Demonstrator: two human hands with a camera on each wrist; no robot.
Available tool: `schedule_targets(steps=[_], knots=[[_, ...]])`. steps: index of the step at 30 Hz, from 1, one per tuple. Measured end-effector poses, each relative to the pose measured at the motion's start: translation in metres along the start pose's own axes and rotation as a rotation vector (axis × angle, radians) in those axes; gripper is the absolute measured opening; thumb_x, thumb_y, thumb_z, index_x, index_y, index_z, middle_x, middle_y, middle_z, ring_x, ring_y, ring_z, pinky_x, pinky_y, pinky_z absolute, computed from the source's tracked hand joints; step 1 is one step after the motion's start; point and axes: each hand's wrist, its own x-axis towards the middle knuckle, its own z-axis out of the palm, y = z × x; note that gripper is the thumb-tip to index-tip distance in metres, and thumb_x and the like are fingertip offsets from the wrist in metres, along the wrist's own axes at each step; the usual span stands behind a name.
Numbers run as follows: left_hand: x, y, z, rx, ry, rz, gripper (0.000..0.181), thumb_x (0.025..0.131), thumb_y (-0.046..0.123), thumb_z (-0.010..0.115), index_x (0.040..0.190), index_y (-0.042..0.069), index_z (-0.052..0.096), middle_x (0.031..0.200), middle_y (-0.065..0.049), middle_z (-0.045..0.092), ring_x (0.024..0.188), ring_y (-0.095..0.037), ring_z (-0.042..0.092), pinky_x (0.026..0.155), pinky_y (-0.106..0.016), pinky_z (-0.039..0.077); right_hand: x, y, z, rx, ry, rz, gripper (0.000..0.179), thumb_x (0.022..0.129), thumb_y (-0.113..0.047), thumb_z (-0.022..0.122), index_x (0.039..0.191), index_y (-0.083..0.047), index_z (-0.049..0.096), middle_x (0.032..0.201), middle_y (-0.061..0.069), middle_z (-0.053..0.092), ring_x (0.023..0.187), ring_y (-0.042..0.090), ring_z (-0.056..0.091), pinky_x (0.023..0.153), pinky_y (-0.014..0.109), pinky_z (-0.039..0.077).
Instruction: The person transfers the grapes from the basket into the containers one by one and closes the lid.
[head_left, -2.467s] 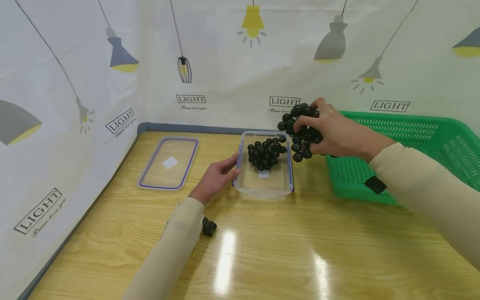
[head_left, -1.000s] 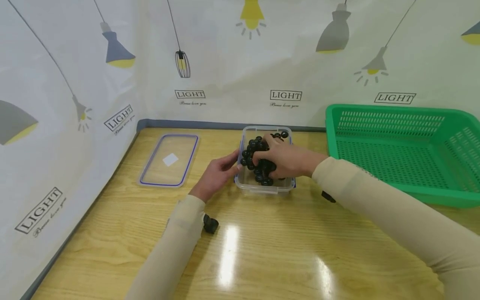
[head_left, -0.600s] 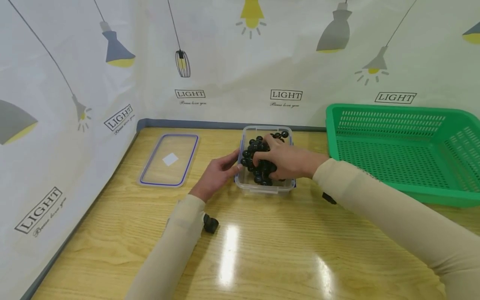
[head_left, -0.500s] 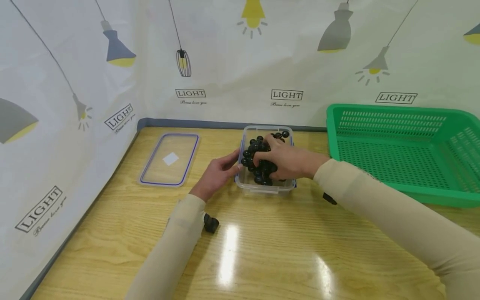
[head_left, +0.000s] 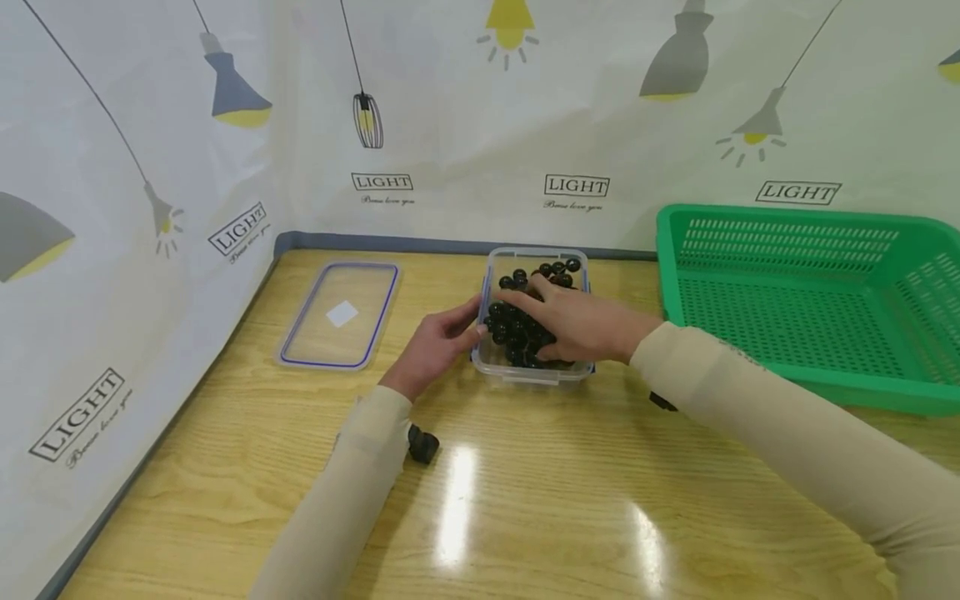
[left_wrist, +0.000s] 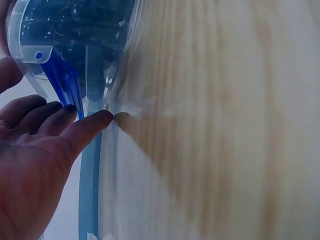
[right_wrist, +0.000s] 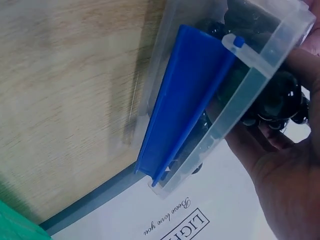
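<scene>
A clear plastic food container (head_left: 528, 377) with blue side latches stands on the table. Dark grapes (head_left: 504, 327) fill much of it. My right hand (head_left: 588, 323) lies over the bunches inside the container, its fingers spread and loosened on the grapes, with part of the fruit hidden beneath. In the right wrist view, a blue latch (right_wrist: 185, 95) hangs down the container's side below that hand. My left hand (head_left: 431, 354) touches the container's left wall with extended fingers, the thumb near the rim. The left wrist view shows its fingertips by the other blue latch (left_wrist: 65, 82).
Left of the container lies its clear lid (head_left: 311, 333) with a blue seal and a white label (head_left: 342, 313). A green perforated basket (head_left: 825, 325) stands at the right. A white printed wall sheet (head_left: 465, 167) borders the table's back and left.
The right hand has brought a bunch of grapes from beside the basket into the container, onto the other bunch. Its fingers have since spread and loosened. The left hand has stayed at the container's side.
</scene>
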Motion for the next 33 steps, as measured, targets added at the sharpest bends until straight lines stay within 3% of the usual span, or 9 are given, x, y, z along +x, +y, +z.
schedule_targets(steps=[4, 9, 15, 19, 26, 28, 33], knots=[[-0.0004, 0.0001, 0.0005, -0.042, -0.019, -0.004, 0.058, 0.102, 0.018, 0.057, 0.154, 0.014, 0.032, 0.155, -0.004, 0.035, 0.127, -0.020, 0.051, 0.105, -0.035, 0.042, -0.0003, 0.0003, 0.0024, -0.029, -0.009, 0.001, 0.087, 0.089, -0.025, 0.076, 0.157, -0.026, 0.024, 0.136, 0.021, 0.036, 0.073, 0.017, 0.056, 0.064, 0.032, 0.055], [0.0001, 0.0006, 0.0005, -0.043, -0.015, -0.002, 0.058, 0.102, 0.018, 0.057, 0.154, 0.015, 0.033, 0.155, -0.005, 0.036, 0.133, -0.020, 0.045, 0.106, -0.035, 0.041, -0.0015, 0.0002, 0.0061, -0.032, -0.018, -0.013, 0.077, 0.090, -0.021, 0.075, 0.155, -0.029, 0.033, 0.138, 0.019, 0.035, 0.078, 0.020, 0.056, 0.061, 0.030, 0.054], [-0.0009, 0.0030, 0.0009, -0.026, -0.006, -0.014, 0.057, 0.102, 0.021, 0.057, 0.154, 0.017, 0.034, 0.154, -0.003, 0.037, 0.137, -0.019, 0.038, 0.107, -0.034, 0.040, -0.0011, -0.0035, 0.0081, -0.061, -0.074, -0.030, 0.082, 0.091, -0.013, 0.071, 0.157, -0.033, 0.026, 0.141, 0.019, 0.032, 0.088, 0.026, 0.055, 0.062, 0.032, 0.054], [-0.0006, 0.0030, 0.0013, -0.032, -0.008, -0.014, 0.057, 0.102, 0.021, 0.058, 0.153, 0.016, 0.035, 0.154, -0.003, 0.037, 0.137, -0.018, 0.039, 0.106, -0.034, 0.040, -0.0024, -0.0048, 0.0066, -0.038, -0.096, -0.030, 0.083, 0.091, -0.009, 0.070, 0.158, -0.028, 0.024, 0.144, 0.021, 0.029, 0.087, 0.027, 0.053, 0.061, 0.031, 0.053], [-0.0003, 0.0029, 0.0011, -0.030, -0.003, -0.014, 0.056, 0.101, 0.022, 0.058, 0.153, 0.017, 0.035, 0.153, -0.001, 0.038, 0.136, -0.016, 0.040, 0.106, -0.033, 0.040, -0.0036, -0.0072, 0.0011, 0.130, -0.153, 0.038, 0.068, 0.101, -0.012, 0.054, 0.158, -0.032, 0.022, 0.150, 0.024, 0.023, 0.119, 0.042, 0.048, 0.089, 0.052, 0.049], [-0.0007, 0.0030, 0.0012, -0.027, 0.000, -0.020, 0.056, 0.101, 0.023, 0.058, 0.153, 0.017, 0.036, 0.153, -0.001, 0.038, 0.136, -0.016, 0.040, 0.106, -0.033, 0.040, -0.0038, -0.0070, 0.0027, 0.149, -0.151, 0.046, 0.066, 0.102, -0.014, 0.052, 0.158, -0.034, 0.023, 0.151, 0.023, 0.022, 0.123, 0.042, 0.045, 0.090, 0.052, 0.049], [-0.0011, 0.0009, 0.0020, -0.018, 0.004, -0.037, 0.057, 0.101, 0.024, 0.058, 0.153, 0.018, 0.035, 0.153, 0.000, 0.038, 0.136, -0.015, 0.040, 0.105, -0.032, 0.041, -0.0035, -0.0064, 0.0094, 0.097, -0.113, 0.006, 0.065, 0.101, -0.013, 0.055, 0.157, -0.032, 0.026, 0.147, 0.021, 0.027, 0.115, 0.037, 0.049, 0.085, 0.047, 0.051]])
